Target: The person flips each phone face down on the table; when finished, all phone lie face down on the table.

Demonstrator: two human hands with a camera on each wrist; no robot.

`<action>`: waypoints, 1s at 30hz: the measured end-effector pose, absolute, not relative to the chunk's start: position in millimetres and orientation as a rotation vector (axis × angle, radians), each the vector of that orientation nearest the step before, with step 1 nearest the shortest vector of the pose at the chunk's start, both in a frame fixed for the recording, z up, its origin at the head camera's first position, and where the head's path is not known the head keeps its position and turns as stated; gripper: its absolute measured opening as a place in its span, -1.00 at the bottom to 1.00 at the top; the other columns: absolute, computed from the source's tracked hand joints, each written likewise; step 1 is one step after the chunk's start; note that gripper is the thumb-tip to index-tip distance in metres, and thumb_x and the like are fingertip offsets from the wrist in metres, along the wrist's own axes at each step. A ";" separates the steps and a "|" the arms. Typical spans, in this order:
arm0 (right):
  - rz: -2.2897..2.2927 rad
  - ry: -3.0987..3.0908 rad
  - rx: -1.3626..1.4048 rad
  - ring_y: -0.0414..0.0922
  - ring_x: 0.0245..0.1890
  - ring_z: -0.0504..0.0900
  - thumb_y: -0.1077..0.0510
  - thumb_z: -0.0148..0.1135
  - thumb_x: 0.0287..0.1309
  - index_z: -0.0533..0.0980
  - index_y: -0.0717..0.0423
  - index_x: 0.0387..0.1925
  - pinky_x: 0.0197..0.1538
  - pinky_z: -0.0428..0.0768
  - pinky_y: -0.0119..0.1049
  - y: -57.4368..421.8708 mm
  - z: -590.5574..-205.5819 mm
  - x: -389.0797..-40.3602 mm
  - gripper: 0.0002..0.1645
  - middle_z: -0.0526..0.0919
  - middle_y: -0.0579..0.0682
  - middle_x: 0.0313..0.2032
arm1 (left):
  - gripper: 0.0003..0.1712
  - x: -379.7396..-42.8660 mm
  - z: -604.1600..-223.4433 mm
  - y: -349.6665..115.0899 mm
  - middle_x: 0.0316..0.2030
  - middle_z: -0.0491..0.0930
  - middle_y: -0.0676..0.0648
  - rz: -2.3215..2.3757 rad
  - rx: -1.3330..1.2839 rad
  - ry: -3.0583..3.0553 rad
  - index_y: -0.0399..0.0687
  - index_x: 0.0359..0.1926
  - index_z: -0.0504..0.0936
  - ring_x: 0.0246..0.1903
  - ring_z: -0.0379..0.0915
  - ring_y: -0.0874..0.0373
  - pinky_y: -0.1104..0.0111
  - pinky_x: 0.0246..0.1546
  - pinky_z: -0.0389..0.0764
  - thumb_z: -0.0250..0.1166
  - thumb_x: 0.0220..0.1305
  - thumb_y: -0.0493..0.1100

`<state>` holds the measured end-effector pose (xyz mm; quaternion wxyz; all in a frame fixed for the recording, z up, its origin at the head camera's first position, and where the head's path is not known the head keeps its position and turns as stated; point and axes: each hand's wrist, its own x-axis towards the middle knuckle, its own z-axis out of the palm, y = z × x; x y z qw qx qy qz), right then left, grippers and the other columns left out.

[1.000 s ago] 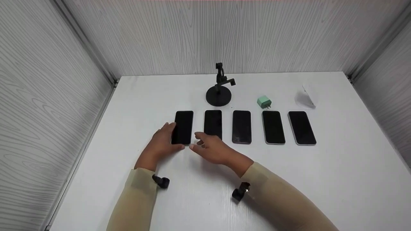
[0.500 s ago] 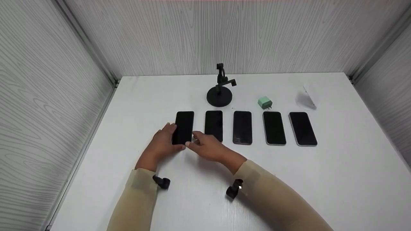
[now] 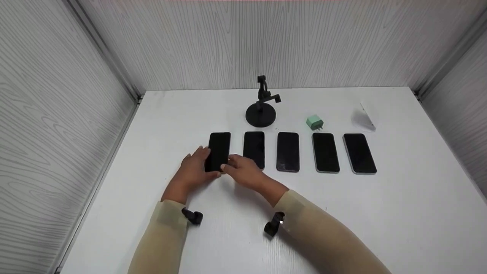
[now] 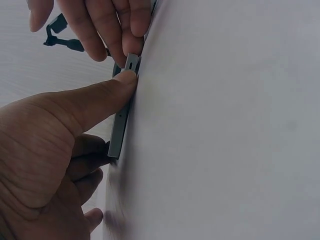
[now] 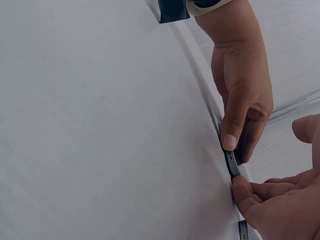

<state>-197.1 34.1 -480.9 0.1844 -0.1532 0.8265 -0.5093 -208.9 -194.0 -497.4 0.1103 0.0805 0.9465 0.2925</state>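
Note:
In the head view, the leftmost smartphone (image 3: 218,150) of a row lies screen up, its dark face towards me. My left hand (image 3: 192,167) grips its lower left corner, with fingers along the left side and thumb against the bottom edge. The lower right corner is pinched by my right hand (image 3: 245,171), its thumb over the front. In the left wrist view, the left thumb (image 4: 117,85) presses the phone's thin grey edge (image 4: 119,132). The right wrist view shows both hands at that same edge. Whether the phone is slightly lifted, I cannot tell.
Several more black-screened smartphones (image 3: 288,152) continue the row to the right. Behind them stand a black round-based stand (image 3: 261,115), a green charger plug (image 3: 314,122) and a clear, pale object (image 3: 366,118). Wood-grain panels (image 3: 266,42) enclose the white table (image 3: 236,236) at the back and sides.
My right hand has moved left from beside the leftmost smartphone, and its thumb now reaches onto the phone's lower right corner. The left hand has stayed almost still on the phone.

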 end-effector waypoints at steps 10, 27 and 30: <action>-1.604 2.287 -0.218 0.15 0.46 0.59 0.06 0.19 0.57 0.31 0.36 0.58 0.46 0.57 0.06 25.4 -481.1 -195.1 -0.25 0.59 0.31 0.43 | 0.13 -210.2 -497.4 -193.6 0.72 0.02 -0.34 0.824 0.260 2.808 -0.22 0.72 0.15 0.63 -0.11 -0.62 -0.29 0.65 0.08 0.52 0.39 0.13; -1.712 2.302 -0.194 0.06 0.37 0.66 -0.01 0.35 0.46 0.34 0.36 0.57 0.36 0.67 -0.08 15.1 -478.8 -193.5 -0.15 0.62 0.24 0.39 | 0.02 -204.3 -495.1 -201.6 0.67 0.17 -0.33 0.924 0.244 2.808 -0.23 0.67 0.27 0.68 0.02 -0.37 -0.20 0.70 0.03 0.49 0.42 0.15; -1.719 2.321 -0.190 0.07 0.35 0.68 0.00 0.36 0.47 0.37 0.37 0.54 0.36 0.67 -0.09 13.4 -479.0 -197.4 -0.18 0.65 0.24 0.35 | -0.03 -203.0 -496.9 -202.8 0.66 0.20 -0.32 0.934 0.244 2.814 -0.23 0.65 0.31 0.66 0.09 -0.38 -0.18 0.68 0.09 0.46 0.45 0.14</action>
